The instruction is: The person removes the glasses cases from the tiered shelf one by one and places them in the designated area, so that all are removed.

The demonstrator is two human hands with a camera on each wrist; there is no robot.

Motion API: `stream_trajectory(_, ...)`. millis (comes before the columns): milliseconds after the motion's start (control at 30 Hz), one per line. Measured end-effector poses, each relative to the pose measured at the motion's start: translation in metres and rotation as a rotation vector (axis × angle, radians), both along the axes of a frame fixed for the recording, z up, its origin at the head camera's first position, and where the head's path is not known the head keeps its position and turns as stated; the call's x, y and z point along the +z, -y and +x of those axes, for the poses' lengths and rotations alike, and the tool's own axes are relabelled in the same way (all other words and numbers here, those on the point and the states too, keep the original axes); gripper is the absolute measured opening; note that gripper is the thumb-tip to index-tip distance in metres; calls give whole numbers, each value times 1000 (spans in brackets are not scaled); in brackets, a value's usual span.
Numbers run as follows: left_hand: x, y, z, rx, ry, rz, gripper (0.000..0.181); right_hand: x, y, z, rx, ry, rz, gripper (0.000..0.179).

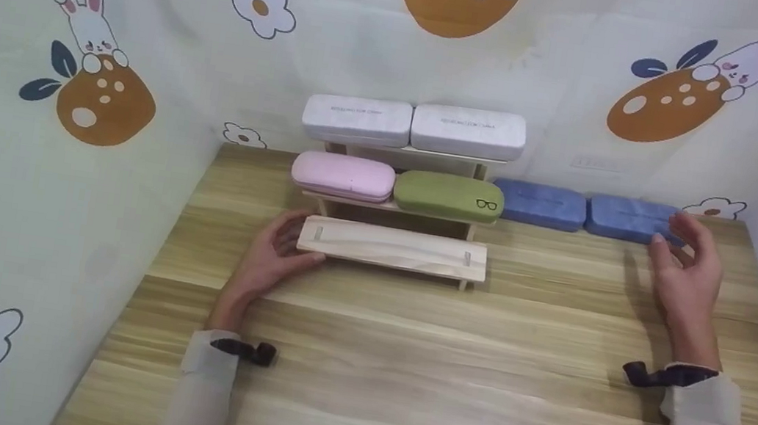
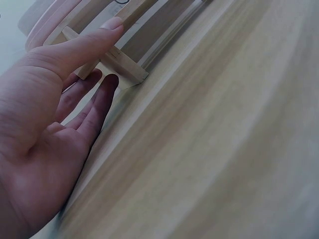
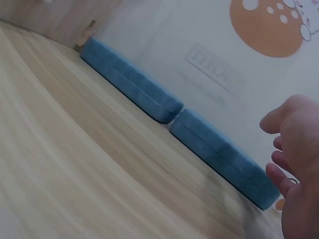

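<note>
A three-tier wooden stand (image 1: 392,248) is on the table with its lowest tier bare. My left hand (image 1: 272,257) holds that tier's left end, thumb along the front edge and fingers round the side. In the left wrist view the thumb (image 2: 94,42) crosses the wood. A pink glasses case (image 1: 343,176) and a green one (image 1: 448,194) sit on the middle tier; two white cases (image 1: 356,120) fill the top. To the right, two blue cases (image 1: 539,205) lie end to end. My right hand (image 1: 693,275) hovers with bent, spread fingers by the outer blue case (image 3: 224,154), gripping nothing.
Behind the stand rises a pale wall covering (image 1: 345,30) printed with rabbits and flowers. The wood-grain table (image 1: 445,377) stretches toward me, with side walls at left and right. A black wrist camera (image 1: 660,376) sits on each forearm.
</note>
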State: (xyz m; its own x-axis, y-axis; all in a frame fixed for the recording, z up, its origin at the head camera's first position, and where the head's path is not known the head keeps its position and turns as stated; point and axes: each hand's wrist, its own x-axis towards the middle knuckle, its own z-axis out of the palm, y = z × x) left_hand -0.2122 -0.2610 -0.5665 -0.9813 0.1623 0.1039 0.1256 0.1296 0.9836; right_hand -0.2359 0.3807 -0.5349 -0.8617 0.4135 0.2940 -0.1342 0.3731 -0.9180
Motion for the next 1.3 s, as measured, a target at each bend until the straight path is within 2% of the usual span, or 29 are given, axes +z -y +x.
stream_trajectory(167, 0, 0, 0, 3, -1, -9, 85, -3, 17, -2, 67, -51, -4, 51)
stream_trajectory(400, -1, 1, 0, 3, 10, -4, 85, 6, 54, -1, 224, -90, -18, 55)
stream_trajectory(633, -1, 0, 0, 9, 23, -14, 86, 9, 89, -2, 367, -137, -81, 53)
stream_trajectory(867, 0, 0, 1, 9, 24, -7, 87, 11, 117, -1, 436, -115, -44, 55)
stream_trajectory(1100, -1, 1, 1, 5, 19, -1, 85, 15, 141, -1, 500, -94, 72, 62)
stream_trajectory(1300, 0, 0, 0, 13, 24, -4, 86, 15, 155, -6, 521, -71, 73, 70)
